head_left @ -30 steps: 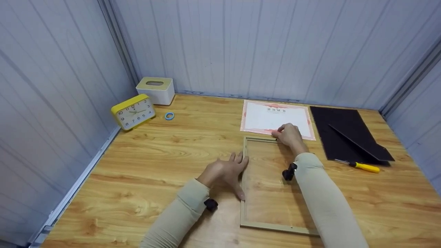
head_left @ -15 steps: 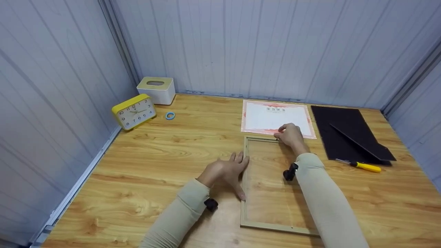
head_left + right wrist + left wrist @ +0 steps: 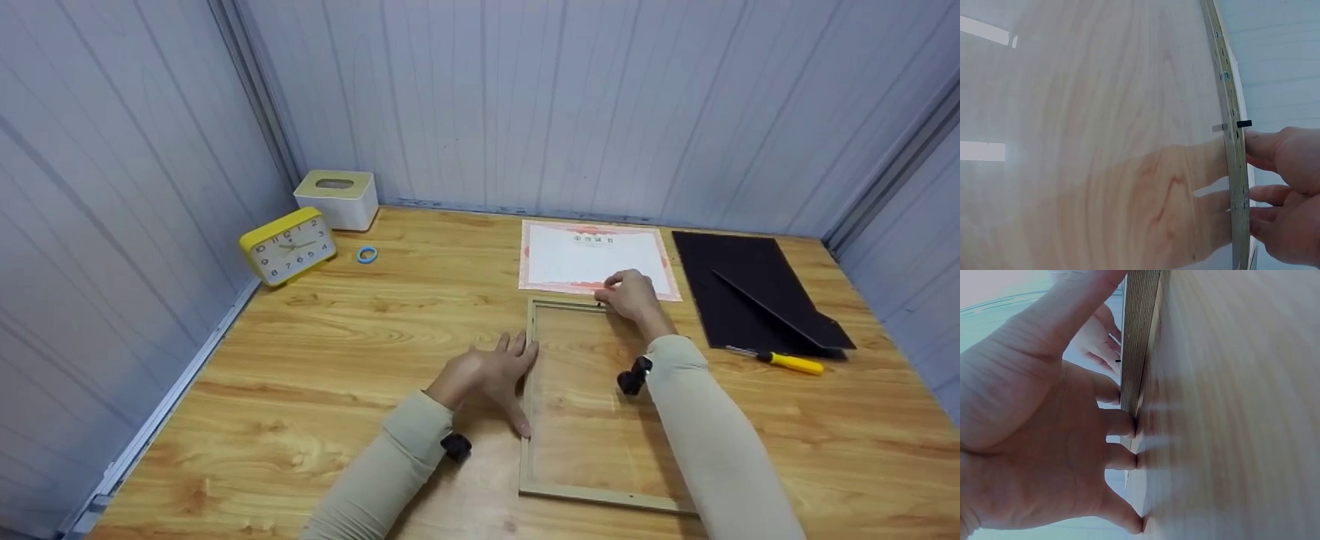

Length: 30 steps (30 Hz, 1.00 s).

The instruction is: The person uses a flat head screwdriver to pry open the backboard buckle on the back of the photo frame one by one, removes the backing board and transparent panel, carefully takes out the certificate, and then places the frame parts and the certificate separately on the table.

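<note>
A picture frame [image 3: 525,465] with a thin gold-brown rim and a clear pane [image 3: 581,390] lies flat on the wooden table. My left hand [image 3: 491,373] presses against its left rail with fingers and thumb spread; the left wrist view shows the fingertips [image 3: 1123,458] at the rail and tabletop. At the far rail is my right hand [image 3: 631,296], fingers bent. In the right wrist view its fingertips touch the rail's outer side, beside a small black tab [image 3: 1245,124] sticking up from the rim. Whether they pinch anything there is hidden.
A red-bordered certificate [image 3: 592,259] lies just beyond the frame. To the right are a black backing board [image 3: 724,262] and a yellow-handled screwdriver [image 3: 796,364]. A yellow clock [image 3: 292,247], tissue box [image 3: 337,201] and blue ring of tape [image 3: 367,255] stand at the back left.
Both hands stay in nearly the same places at the frame. The certificate's printed heading, slightly blurred earlier, is now sharper; the whole view has shifted a little with the head.
</note>
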Motion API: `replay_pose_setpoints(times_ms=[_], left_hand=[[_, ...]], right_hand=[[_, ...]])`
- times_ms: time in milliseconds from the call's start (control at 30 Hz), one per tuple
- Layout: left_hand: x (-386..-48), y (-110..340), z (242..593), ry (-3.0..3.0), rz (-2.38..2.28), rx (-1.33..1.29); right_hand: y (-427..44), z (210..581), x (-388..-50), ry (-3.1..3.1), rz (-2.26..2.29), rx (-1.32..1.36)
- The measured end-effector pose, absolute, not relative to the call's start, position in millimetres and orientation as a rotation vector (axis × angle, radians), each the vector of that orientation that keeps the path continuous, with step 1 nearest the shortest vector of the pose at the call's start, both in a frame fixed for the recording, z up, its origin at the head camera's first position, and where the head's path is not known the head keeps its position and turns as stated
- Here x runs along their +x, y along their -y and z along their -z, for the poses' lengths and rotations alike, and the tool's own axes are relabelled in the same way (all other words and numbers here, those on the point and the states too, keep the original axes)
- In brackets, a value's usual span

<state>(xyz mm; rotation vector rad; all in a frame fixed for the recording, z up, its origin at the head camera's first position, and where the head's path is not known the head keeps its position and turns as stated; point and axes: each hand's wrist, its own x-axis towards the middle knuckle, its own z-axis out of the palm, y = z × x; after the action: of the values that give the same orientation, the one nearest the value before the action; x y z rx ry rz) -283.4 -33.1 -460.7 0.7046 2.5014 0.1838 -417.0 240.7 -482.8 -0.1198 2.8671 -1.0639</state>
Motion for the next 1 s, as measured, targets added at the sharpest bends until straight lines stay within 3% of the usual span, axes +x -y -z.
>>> replay_pose_setpoints(times_ms=[267, 567, 733, 1000], left_hand=[[-279.9, 36.0, 460.2, -2.498, -0.176, 0.702], [-277.8, 38.6, 458.7, -2.506, -0.175, 0.699], [-277.3, 41.0, 459.6, -2.512, -0.178, 0.696], [-279.6, 33.6, 455.8, -2.527, -0.176, 0.721]], right_hand=[[-258.0, 467.8, -395.5, -2.753, 1.059, -0.216], [-307.8, 454.9, -327.6, -2.694, 0.823, -0.425], [-322.4, 460.0, -299.6, -2.695, 0.864, -0.278], [-319.0, 478.5, -290.9, -2.661, 1.116, -0.163]])
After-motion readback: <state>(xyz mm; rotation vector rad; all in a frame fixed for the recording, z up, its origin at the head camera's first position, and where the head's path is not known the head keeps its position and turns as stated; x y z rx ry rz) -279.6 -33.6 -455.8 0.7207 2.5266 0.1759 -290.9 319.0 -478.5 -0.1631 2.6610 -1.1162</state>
